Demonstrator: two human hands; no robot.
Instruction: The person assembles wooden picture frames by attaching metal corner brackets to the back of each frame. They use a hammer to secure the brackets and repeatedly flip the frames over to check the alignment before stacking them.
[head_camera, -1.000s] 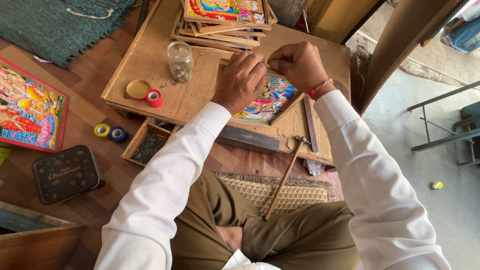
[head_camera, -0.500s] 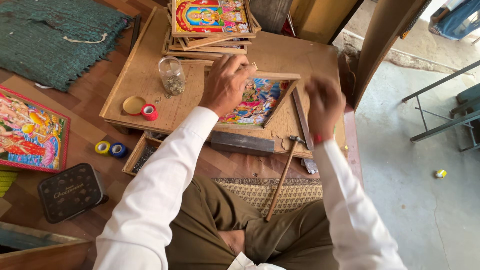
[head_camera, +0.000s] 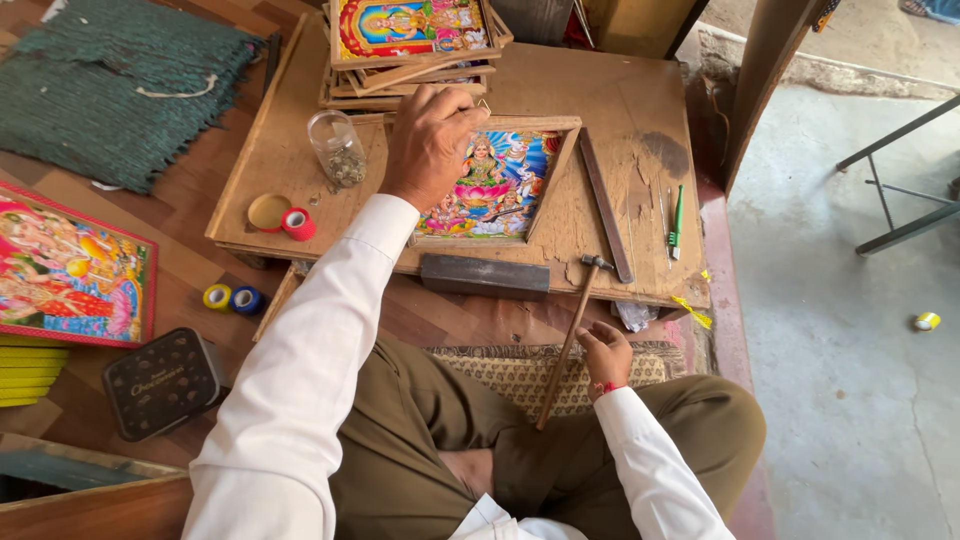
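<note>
Nearest to the camera, the crossed legs in olive-brown trousers (head_camera: 420, 440) and the two white shirt sleeves are seen. The right hand (head_camera: 606, 352) is lowered beside the knee, over a patterned woven mat (head_camera: 520, 375). Its fingers are curled loosely around the upper part of the thin wooden handle of a small hammer with a metal head (head_camera: 572, 330). The handle is tilted, and the metal head is rested on the front edge of the low, worn wooden work board (head_camera: 620, 120).

On this board, just in front of the legs, a dark rectangular block (head_camera: 484, 275) is laid. Behind it a wooden picture frame with a bright religious print (head_camera: 495, 180) is placed flat, near the middle of the board. The left hand (head_camera: 432, 142) is pressed on the upper left corner of this frame, with the fingers bent and closed at the frame's top edge; whether something small is pinched there cannot be told.

To the left of the hand a clear glass jar with small dark pieces (head_camera: 340, 148) is stood upright, and nearer a red tape roll (head_camera: 297, 224) is laid beside a round yellow lid (head_camera: 268, 211). At the far edge a stack of similar framed prints (head_camera: 410, 45) is kept.
</note>
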